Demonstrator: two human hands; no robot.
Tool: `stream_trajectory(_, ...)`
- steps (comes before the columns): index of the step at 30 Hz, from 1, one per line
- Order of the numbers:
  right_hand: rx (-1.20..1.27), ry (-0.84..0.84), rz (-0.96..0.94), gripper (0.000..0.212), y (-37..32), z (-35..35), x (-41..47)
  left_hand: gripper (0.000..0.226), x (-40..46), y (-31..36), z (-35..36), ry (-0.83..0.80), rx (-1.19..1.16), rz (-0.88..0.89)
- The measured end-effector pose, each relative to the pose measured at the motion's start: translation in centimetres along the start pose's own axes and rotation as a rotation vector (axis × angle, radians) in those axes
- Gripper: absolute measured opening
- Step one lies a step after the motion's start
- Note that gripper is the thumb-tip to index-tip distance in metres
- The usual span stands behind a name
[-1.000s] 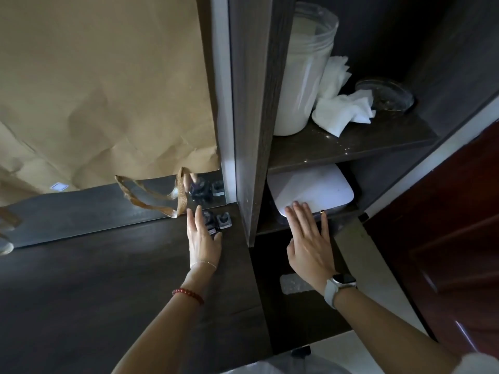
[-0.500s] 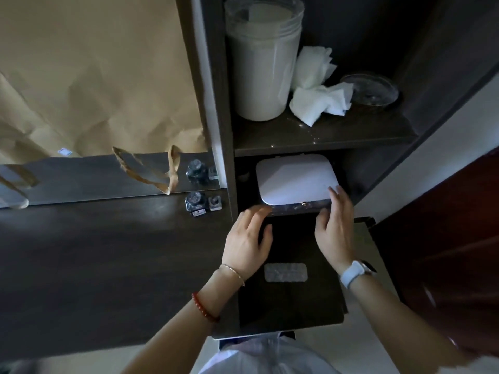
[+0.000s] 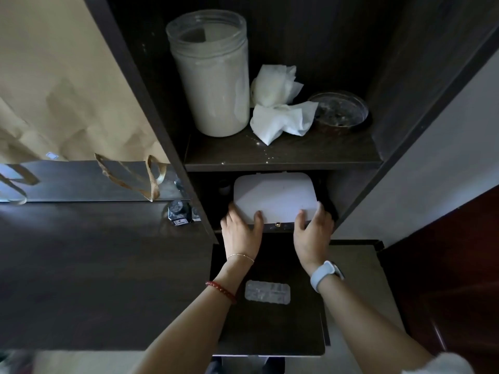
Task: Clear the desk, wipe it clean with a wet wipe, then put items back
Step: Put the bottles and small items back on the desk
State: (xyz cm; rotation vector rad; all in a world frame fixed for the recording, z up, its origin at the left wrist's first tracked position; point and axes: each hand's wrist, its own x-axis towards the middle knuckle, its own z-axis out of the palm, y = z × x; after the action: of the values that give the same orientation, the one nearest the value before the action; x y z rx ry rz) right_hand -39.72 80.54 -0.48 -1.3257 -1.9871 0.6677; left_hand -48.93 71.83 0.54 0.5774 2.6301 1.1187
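Head view: left hand (image 3: 241,230) has left the tabletop (image 3: 94,265); it and right hand (image 3: 313,230) now grip the white box (image 3: 274,199), probably to lift it from its shelf

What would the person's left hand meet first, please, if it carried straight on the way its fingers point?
The left hand already touches the flat white rounded-corner box in the lower cubby. Going straight on, it would press against that box's near left corner first; how deep the cubby runs behind is unclear.
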Motion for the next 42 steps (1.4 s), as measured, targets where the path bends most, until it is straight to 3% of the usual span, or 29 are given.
stream_trajectory(7,0.158,0.032,-0.026,0.044,-0.3,-2.6,-5.3,0.075,-5.3,-1.6,-2.7,0.091,-0.094,0.123)
stream_trajectory(12,0.206,0.033,0.037,0.052,-0.7,-4.4,-11.8,0.078,-9.9,-4.7,-5.7,0.026,-0.127,0.140)
stream_trajectory(22,0.182,-0.168,0.128,0.040,-7.4,0.6,-29.9,0.079,-15.1,-20.6,-18.1,0.008,-0.123,-0.011)
stream_trajectory(25,0.201,-0.224,0.107,0.049,-11.7,3.5,-34.8,0.080,-15.7,-25.9,-23.7,0.036,-0.102,-0.061)
stream_trajectory(28,0.236,-0.277,0.076,0.060,-16.0,6.9,-39.1,0.078,-15.3,-30.6,-29.1,0.067,-0.092,-0.110)
stream_trajectory(33,0.261,-0.385,0.025,0.050,-20.6,11.2,-42.5,0.074,-13.7,-35.8,-34.5,0.117,-0.103,-0.173)
stream_trajectory(36,0.245,-0.428,0.021,0.035,-22.5,13.3,-42.2,0.063,-11.4,-37.6,-35.7,0.080,-0.122,-0.203)
stream_trajectory(42,0.242,-0.394,0.059,0.037,-26.0,18.2,-38.0,0.046,-3.2,-38.4,-36.2,-0.035,-0.179,-0.164)
